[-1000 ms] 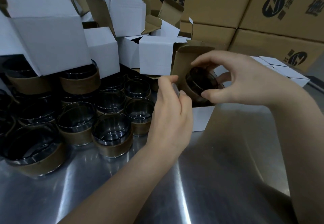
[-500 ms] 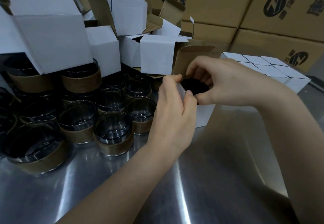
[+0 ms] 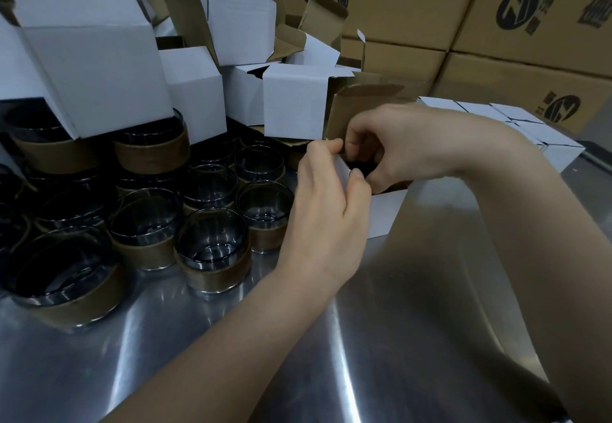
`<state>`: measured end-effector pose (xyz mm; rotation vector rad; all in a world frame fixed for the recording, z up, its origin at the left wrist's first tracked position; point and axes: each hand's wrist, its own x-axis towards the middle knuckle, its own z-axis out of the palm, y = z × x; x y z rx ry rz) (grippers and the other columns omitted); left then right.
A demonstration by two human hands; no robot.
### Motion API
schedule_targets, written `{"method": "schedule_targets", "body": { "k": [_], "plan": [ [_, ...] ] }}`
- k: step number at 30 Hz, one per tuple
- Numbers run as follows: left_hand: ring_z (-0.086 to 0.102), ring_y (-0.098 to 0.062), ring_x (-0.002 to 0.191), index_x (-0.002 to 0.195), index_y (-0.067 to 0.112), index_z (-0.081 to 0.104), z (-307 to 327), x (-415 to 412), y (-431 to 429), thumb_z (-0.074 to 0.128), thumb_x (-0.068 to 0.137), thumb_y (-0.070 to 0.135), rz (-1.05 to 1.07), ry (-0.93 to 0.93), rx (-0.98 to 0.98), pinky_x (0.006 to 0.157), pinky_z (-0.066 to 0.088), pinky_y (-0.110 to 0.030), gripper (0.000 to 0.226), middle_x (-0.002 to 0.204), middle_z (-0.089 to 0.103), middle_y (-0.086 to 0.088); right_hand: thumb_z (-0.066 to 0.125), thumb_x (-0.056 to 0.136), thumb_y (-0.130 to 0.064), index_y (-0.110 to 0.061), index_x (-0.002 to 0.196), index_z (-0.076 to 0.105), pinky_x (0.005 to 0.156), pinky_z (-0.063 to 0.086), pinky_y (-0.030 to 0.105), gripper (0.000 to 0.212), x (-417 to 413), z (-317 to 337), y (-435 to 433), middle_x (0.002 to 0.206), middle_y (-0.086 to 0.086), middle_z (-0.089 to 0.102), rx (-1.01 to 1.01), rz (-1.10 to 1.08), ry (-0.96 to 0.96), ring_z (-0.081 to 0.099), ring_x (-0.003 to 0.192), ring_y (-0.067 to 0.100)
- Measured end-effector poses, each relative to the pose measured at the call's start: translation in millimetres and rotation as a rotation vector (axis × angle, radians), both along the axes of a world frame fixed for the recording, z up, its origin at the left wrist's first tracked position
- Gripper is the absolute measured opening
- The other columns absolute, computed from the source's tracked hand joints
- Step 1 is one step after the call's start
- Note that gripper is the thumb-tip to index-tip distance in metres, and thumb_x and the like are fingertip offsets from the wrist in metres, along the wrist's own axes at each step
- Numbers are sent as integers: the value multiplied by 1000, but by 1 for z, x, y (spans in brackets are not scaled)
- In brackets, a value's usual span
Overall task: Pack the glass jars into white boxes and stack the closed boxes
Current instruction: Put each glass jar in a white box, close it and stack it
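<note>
The glass jar (image 3: 359,166) sits mostly down inside the open white box (image 3: 385,212), only a dark sliver showing between my fingers. My right hand (image 3: 407,144) curls over it, fingertips on the jar; my left hand (image 3: 326,204) pinches the box's near-left wall to steady it. I should seat the jar squarely, then draw my fingers straight up before folding the brown flap (image 3: 361,105) down. Loose jars (image 3: 212,250) crowd close on the left, closed boxes (image 3: 530,134) lie far right; the steel table (image 3: 414,323) nearest me is open.
</note>
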<state>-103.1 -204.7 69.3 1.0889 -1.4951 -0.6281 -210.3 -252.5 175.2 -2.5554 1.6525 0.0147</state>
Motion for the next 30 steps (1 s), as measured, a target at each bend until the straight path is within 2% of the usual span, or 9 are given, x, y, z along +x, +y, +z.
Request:
{"method": "schedule_targets", "body": {
  "k": [2, 7, 9, 11, 15, 19, 22, 27, 30],
  "plan": [
    [45, -8, 110, 112, 33, 30, 0, 0, 0, 45, 98, 23, -3, 1, 3, 82, 34, -5, 22, 124, 47, -1, 83, 69, -30, -28, 96, 59, 71, 50, 32, 36, 0, -2, -1, 94, -11, 57, -13, -4, -4, 57, 88, 17],
    [45, -9, 113, 114, 32, 31, 1, 0, 1, 45, 98, 23, -11, 3, 7, 84, 34, -6, 23, 127, 46, -1, 79, 67, -36, -28, 98, 64, 84, 53, 39, 35, -8, -3, 3, 99, -9, 63, -3, 2, -106, 59, 94, 16],
    [43, -8, 114, 114, 30, 32, 1, 0, 1, 45, 98, 21, -5, 1, -1, 88, 32, -8, 22, 128, 46, -2, 76, 71, -35, -30, 94, 68, 82, 54, 32, 25, -14, -2, 6, 93, -13, 66, -20, -5, -258, 62, 92, 10],
    [39, -1, 111, 116, 28, 34, 1, 0, 1, 44, 99, 20, 6, -3, -10, 87, 28, 0, 22, 129, 44, 0, 70, 81, -19, -29, 85, 70, 78, 54, 25, 10, -20, -4, 9, 85, -11, 70, -93, -28, -464, 65, 85, 6],
    [32, 9, 106, 127, 20, 38, 0, 0, 0, 44, 99, 20, 5, -20, 4, 85, 19, 9, 28, 132, 39, 4, 46, 80, 13, -14, 67, 64, 70, 58, 30, 35, -29, -15, 6, 73, 6, 69, -223, -180, -858, 67, 68, 15],
    [31, 10, 106, 129, 21, 39, 0, 1, 0, 44, 99, 23, -1, -27, 24, 85, 19, 9, 31, 135, 39, 2, 41, 78, 22, -14, 66, 55, 61, 57, 21, 41, -37, -25, -2, 70, 4, 62, -220, -286, -1088, 65, 62, 9],
    [31, 9, 109, 130, 21, 40, 1, 0, 1, 44, 100, 26, -13, -31, 27, 86, 18, 9, 31, 136, 39, 2, 41, 78, 24, -13, 71, 54, 61, 56, 24, 40, -48, -28, -9, 72, 6, 59, -182, -332, -1278, 63, 62, 12],
    [34, 15, 115, 121, 25, 47, 1, 0, 1, 36, 103, 24, -39, -7, 12, 91, 20, 5, 21, 135, 38, 2, 55, 83, 21, -12, 89, 55, 45, 47, 18, 34, -57, -33, -11, 78, 8, 60, 135, -312, -1278, 61, 53, 6],
    [31, -8, 136, 114, 24, 53, -2, -1, 0, 35, 104, 18, -61, -7, 33, 103, 26, -11, 22, 139, 35, 0, 62, 83, 16, -12, 105, 58, 50, 53, 22, 36, -60, -36, -13, 79, 8, 63, 221, -253, -1198, 64, 58, 11]
  ]
}}
